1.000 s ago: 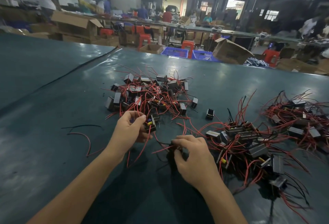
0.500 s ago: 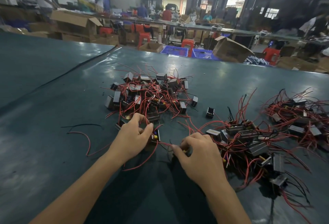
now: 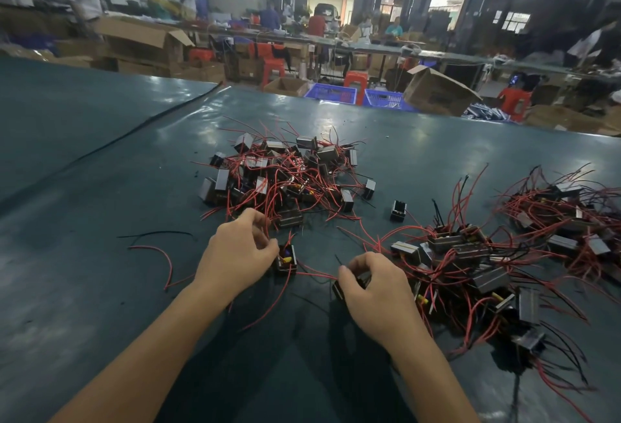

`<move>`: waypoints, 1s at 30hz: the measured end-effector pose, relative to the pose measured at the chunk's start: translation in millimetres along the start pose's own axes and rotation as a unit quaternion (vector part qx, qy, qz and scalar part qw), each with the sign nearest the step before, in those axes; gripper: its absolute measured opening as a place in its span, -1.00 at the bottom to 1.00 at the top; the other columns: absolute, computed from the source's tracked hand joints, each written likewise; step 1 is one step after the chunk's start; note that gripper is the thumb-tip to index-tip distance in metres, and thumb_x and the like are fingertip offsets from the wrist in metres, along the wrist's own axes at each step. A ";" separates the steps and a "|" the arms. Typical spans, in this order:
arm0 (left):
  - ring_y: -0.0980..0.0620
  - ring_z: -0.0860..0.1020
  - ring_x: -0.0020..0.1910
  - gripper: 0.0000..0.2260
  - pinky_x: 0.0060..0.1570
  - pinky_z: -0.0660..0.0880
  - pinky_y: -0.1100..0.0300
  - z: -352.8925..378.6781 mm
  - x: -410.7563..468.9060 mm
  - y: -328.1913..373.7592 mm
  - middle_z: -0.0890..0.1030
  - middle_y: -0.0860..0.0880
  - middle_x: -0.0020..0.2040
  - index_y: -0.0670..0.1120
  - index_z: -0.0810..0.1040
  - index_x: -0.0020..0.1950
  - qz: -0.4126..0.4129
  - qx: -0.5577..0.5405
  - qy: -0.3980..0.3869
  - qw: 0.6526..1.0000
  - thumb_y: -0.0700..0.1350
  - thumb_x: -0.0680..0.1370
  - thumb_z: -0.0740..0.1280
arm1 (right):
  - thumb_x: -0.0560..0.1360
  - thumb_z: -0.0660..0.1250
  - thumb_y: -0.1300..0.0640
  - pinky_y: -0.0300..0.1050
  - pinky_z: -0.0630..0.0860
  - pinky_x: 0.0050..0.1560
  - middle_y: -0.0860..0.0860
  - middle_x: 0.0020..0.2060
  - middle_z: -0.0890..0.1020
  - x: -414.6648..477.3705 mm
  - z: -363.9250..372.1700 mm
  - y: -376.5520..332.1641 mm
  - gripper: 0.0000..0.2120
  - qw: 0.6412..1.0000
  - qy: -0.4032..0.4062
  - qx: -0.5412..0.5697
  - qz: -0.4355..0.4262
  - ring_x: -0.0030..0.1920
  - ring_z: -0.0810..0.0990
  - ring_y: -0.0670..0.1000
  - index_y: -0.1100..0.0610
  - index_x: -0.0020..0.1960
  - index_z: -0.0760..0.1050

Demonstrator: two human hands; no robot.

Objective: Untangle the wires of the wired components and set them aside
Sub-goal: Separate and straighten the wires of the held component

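Small black box components with red and black wires lie on a dark green table (image 3: 100, 288). My left hand (image 3: 235, 254) curls its fingers around one component (image 3: 286, 260) with yellow and blue parts showing. My right hand (image 3: 373, 284) pinches a second component (image 3: 341, 289), mostly hidden under its fingers. A red wire (image 3: 316, 275) runs between the two components. One pile of components (image 3: 285, 173) lies just beyond my left hand. A tangled mass (image 3: 470, 264) spreads to the right of my right hand.
A single wireless component (image 3: 398, 210) sits between the piles. Loose red and black wires (image 3: 158, 247) lie left of my left hand. A further tangle (image 3: 564, 214) lies at the far right. Cardboard boxes, blue crates and people fill the background beyond the table edge.
Both hands have drawn slightly toward me and apart, with a component in each. The red wire between them now lies stretched out.
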State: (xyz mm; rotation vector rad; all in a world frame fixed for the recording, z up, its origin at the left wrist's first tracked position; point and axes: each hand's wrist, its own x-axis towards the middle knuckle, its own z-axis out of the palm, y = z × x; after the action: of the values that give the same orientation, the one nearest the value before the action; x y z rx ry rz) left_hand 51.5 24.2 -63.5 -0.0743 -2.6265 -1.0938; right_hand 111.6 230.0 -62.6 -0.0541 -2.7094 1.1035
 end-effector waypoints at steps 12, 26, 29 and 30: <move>0.09 0.50 0.04 -0.71 0.03 0.51 0.12 2.3 -5.1 1.0 0.58 0.09 0.04 0.01 0.59 0.19 0.128 0.106 -0.075 0.983 0.12 0.55 0.33 | 0.58 0.29 0.08 -0.14 0.54 0.02 -0.15 -0.12 0.57 -2.6 4.3 -2.3 -0.71 0.998 0.019 0.017 -0.059 -0.13 0.54 -0.13 0.10 0.27 0.53; 0.12 0.54 -0.30 -0.90 -0.28 0.45 0.40 5.6 -7.8 13.1 0.62 0.09 -0.29 0.09 0.59 -0.17 0.121 -0.139 -0.042 0.982 -0.09 0.51 0.44 | 0.62 0.19 0.19 -0.24 0.30 -0.44 -0.12 -0.50 0.50 1.1 10.3 3.2 -0.83 0.990 0.027 0.113 -0.084 -0.53 0.39 -0.12 0.02 0.17 0.46; 0.10 0.55 -0.29 -0.88 -0.27 0.47 0.39 5.7 -10.0 17.6 0.63 0.10 -0.28 0.09 0.59 -0.15 0.136 -0.155 -0.054 0.977 -0.14 0.50 0.44 | 0.62 0.19 0.21 -0.13 0.37 -0.43 -0.13 -0.51 0.48 0.3 9.3 2.7 -0.75 0.988 0.025 0.111 -0.104 -0.51 0.39 -0.13 0.03 0.28 0.42; 0.11 0.56 -0.29 -0.86 -0.27 0.47 0.40 6.2 -10.9 18.4 0.63 0.10 -0.28 0.08 0.59 -0.14 0.140 -0.158 -0.063 0.976 -0.17 0.50 0.44 | 0.62 0.19 0.22 -0.07 0.40 -0.39 -0.12 -0.52 0.47 0.0 8.9 2.5 -0.73 0.988 0.024 0.110 -0.109 -0.50 0.39 -0.13 0.04 0.30 0.41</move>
State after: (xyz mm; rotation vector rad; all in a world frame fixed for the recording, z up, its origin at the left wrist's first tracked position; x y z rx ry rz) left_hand 63.3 42.4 -58.1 -0.5786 -2.4223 -1.4274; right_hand 109.6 225.7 -70.5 0.2416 -2.4617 1.3049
